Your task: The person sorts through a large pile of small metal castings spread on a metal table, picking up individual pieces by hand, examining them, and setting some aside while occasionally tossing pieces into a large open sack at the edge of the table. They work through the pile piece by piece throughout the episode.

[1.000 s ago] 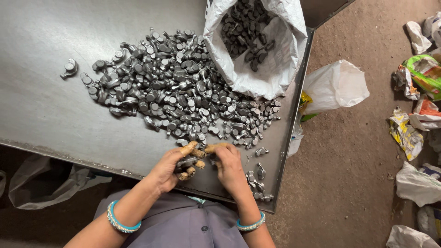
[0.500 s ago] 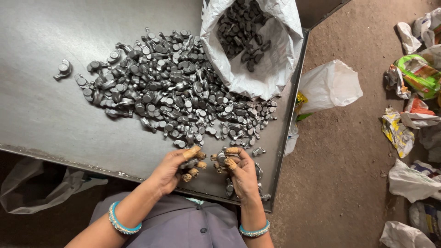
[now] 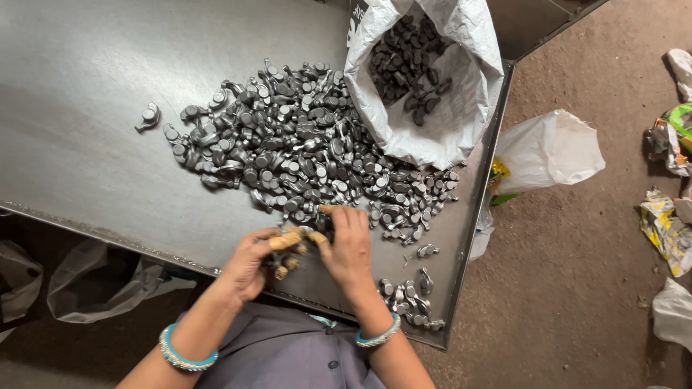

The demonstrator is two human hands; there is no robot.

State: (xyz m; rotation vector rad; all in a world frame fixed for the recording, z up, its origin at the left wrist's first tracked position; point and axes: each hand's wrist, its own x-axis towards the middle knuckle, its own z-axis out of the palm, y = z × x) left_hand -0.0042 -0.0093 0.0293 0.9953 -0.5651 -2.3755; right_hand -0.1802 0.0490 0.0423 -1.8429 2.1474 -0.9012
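A large heap of small grey metal parts [image 3: 303, 155] lies spread on a dark metal table [image 3: 79, 122]. My left hand [image 3: 256, 259] and my right hand [image 3: 346, 245] meet at the heap's near edge, close to the table's front rim. Fingertip guards cover some fingers. My left hand curls around a few small metal parts. My right hand lies palm down over parts at the heap's edge, fingers bent; what it grips is hidden. A smaller cluster of metal parts [image 3: 411, 299] lies by my right wrist at the table's front right corner.
An open white woven sack [image 3: 432, 108] with more metal parts inside stands at the table's back right. A white plastic bag [image 3: 548, 151] and crumpled wrappers [image 3: 667, 223] lie on the brown floor to the right. Clear plastic bags [image 3: 94, 288] hang below the table's left front.
Both hands have shifted back toward the heap's edge, and my right hand has reached forward onto the parts. The view has moved slightly.
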